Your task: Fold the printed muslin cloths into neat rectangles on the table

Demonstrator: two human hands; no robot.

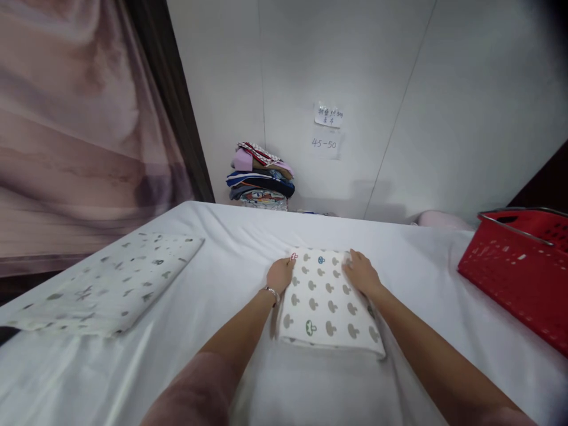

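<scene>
Showing at the lower centre of the frame, the folded mushroom-print cloth (328, 305) is over a white sheet (213, 349); the left hand (280, 275) pinches its upper left corner; the right hand (362, 273) touches its upper right corner, but I cannot tell whether it grips; another patterned cloth (128, 284) lies at the left, and a red basket (519, 278) stands at the right edge.

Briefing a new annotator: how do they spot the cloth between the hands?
Find the white-covered table, then the left hand and right hand. Between them lies the folded cloth with rows of grey mushrooms, unlike the scattered-motif cloth at frame left.
</scene>
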